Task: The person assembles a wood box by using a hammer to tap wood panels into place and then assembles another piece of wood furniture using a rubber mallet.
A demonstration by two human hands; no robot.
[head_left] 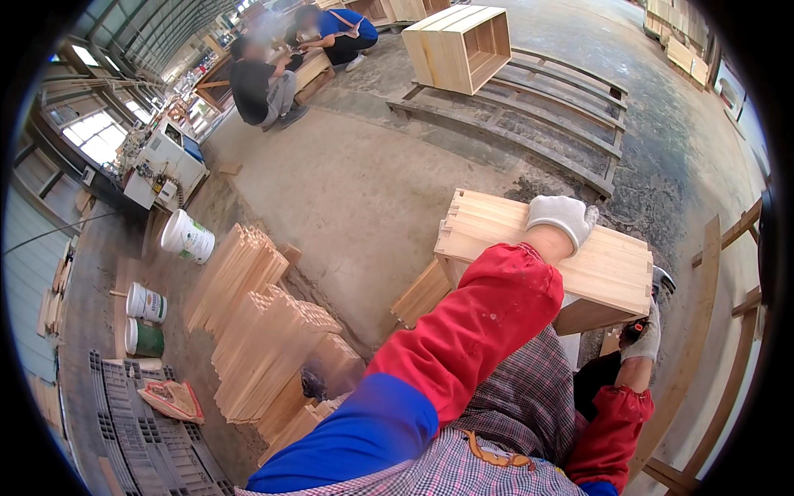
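Note:
A pale wooden box (496, 219) with finger-jointed corners stands in front of me, its slatted face up. My left hand (562, 221), in a white knit glove, lies over its far edge. The fingers are curled there, their tips partly hidden. Low beside the box's right end, my right hand (648, 335), also gloved, is closed around the dark and orange handle of a hammer (662, 281). The hammer's metal head shows just past the box's right corner. Red sleeve covers are on both forearms.
Stacked wooden boards (273, 339) stand on the floor at left, near white buckets (188, 237) and a green bucket (145, 337). Ahead, another wooden box (459, 50) rests on a slatted pallet (538, 116). Two people (269, 87) crouch at far left. A wooden frame (703, 331) runs along the right.

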